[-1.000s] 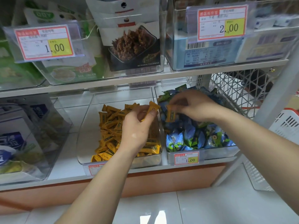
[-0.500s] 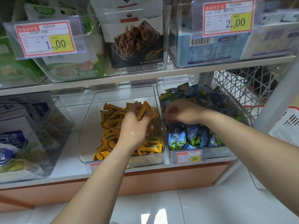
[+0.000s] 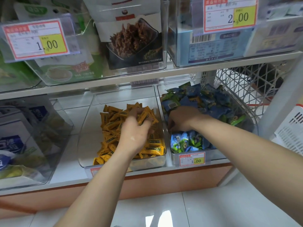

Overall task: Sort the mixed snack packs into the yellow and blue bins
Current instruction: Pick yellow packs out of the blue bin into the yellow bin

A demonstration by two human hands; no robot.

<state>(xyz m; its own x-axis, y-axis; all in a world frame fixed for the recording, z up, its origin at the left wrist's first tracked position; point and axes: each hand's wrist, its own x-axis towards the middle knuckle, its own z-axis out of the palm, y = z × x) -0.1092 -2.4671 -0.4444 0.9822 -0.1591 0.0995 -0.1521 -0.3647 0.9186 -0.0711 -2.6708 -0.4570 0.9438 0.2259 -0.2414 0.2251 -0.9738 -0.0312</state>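
A clear bin (image 3: pixel 93 128) on the lower shelf holds a heap of yellow snack packs (image 3: pixel 111 126). To its right stands a second clear bin (image 3: pixel 218 154), full of blue and green snack packs (image 3: pixel 211 99). My left hand (image 3: pixel 136 135) rests over the yellow heap, its fingers curled around a couple of yellow packs at the bin's right side. In the blue bin my right hand (image 3: pixel 183 120) sits at the left wall, knuckles up and fingertips pushed down among the packs. What those fingers hold is hidden.
The upper shelf (image 3: pixel 164 74) hangs close over both bins and carries clear boxes with price tags (image 3: pixel 36 40). A clear bin of white and blue packs (image 3: pixel 24 141) stands at the left. Right of the shelf are a wire basket (image 3: pixel 246 82) and a white basket (image 3: pixel 293 128).
Both hands have dropped from above the packs down into their bins. The yellow pack seen in my right hand one second ago is no longer visible.
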